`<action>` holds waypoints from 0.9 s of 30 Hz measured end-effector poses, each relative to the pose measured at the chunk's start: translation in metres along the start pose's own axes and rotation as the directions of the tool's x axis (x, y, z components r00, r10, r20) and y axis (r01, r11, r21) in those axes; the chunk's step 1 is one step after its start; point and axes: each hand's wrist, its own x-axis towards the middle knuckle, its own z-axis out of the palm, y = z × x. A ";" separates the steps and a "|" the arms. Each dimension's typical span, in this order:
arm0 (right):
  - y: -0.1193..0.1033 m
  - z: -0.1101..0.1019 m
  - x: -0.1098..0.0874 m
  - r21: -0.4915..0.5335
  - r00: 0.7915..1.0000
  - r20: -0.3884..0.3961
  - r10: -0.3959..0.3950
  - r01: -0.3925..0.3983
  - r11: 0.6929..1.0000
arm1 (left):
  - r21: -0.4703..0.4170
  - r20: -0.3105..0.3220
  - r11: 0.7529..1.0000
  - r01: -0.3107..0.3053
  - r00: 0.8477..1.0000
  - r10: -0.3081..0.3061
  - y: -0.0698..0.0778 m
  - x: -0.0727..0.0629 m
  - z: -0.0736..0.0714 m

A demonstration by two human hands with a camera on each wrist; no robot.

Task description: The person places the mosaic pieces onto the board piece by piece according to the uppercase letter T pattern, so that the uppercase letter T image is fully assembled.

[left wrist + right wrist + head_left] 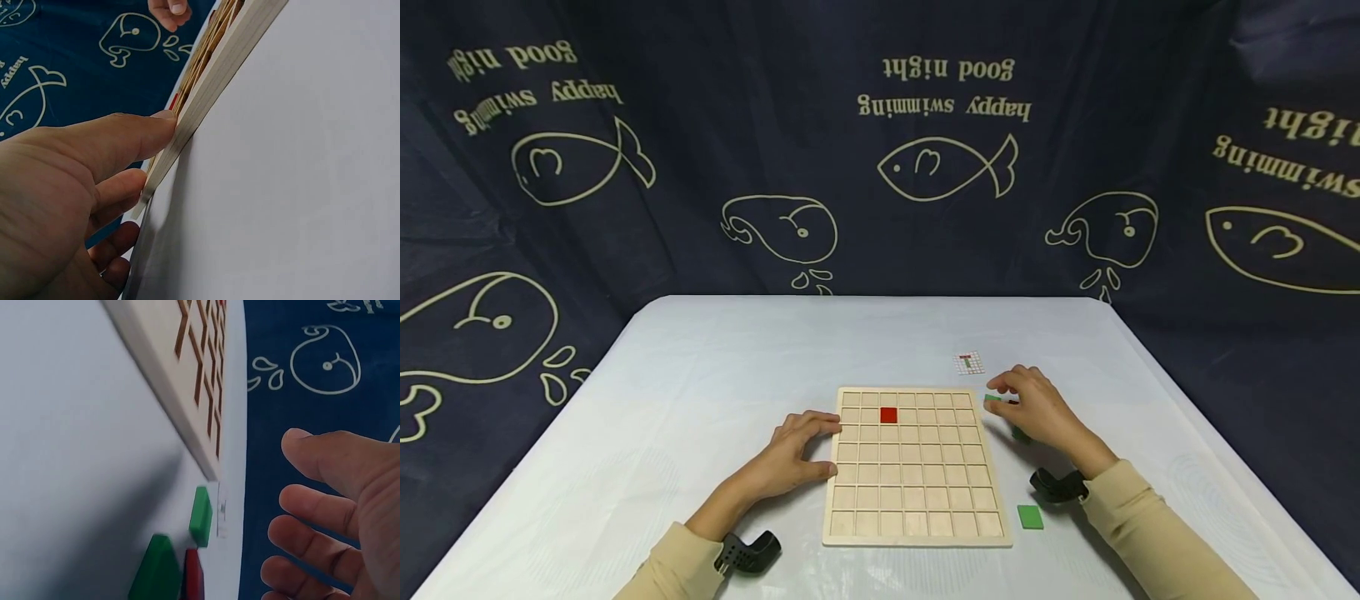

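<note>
Head: left hand [793, 454], fingers spread, touches wooden board [913, 477] at nine o'clock; red tile [888, 415] in board's eleven o'clock. Left wrist: thumb [140, 134] meets edge. Right wrist: right hand [369, 506], fingers apart; green tile [201, 515] at nine o'clock, gap hard to judge.

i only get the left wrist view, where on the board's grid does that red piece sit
Observer: The red tile sits on the board, second row from the far edge, third column from the left.
Operator: and the right hand, is it holding a tile
Observer: It looks empty; no tile shows in its grasp in the right wrist view.
Operator: anything loose by the board's near right corner
Observer: Yes, a green tile lies on the table just to the right of it.
</note>
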 end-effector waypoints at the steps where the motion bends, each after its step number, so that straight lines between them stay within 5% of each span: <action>1: 0.002 0.000 0.000 0.002 1.000 0.002 0.004 -0.004 1.000 | -0.003 0.001 1.000 0.001 1.000 -0.001 0.000 0.000 0.000; 27: 0.031 0.002 -0.008 -0.166 0.997 -0.043 0.060 -0.066 0.984 | -0.012 0.014 1.000 0.014 1.000 -0.014 0.000 0.000 -0.001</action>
